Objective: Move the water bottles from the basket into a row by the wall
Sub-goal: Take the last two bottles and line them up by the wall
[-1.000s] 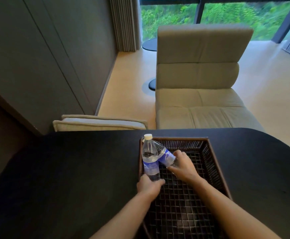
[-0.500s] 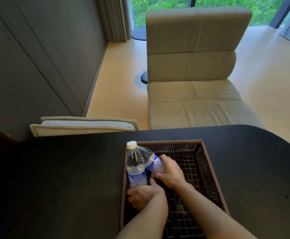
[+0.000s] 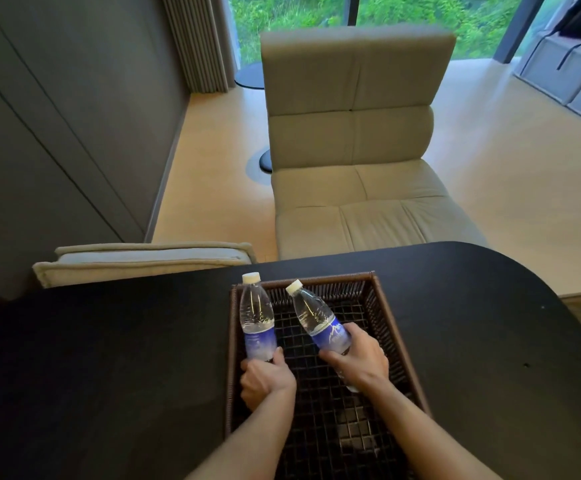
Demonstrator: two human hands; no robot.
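Note:
A dark woven basket sits on the black table. My left hand grips the base of one clear water bottle with a blue label and white cap, held upright over the basket's left rim. My right hand is wrapped around the lower half of a second water bottle of the same kind, tilted with its cap toward the far left, above the basket's floor. The two bottles are apart. No other bottle shows in the basket.
The grey wall runs along the left, beyond the table's left side. A beige cushion lies past the table's far edge, and a beige lounge chair stands behind it. The table's curved edge falls away at right.
My right hand has lifted the lying bottle off the other one and swung it rightward; the two bottles now stand separate. My left hand has closed around the upright bottle's base.

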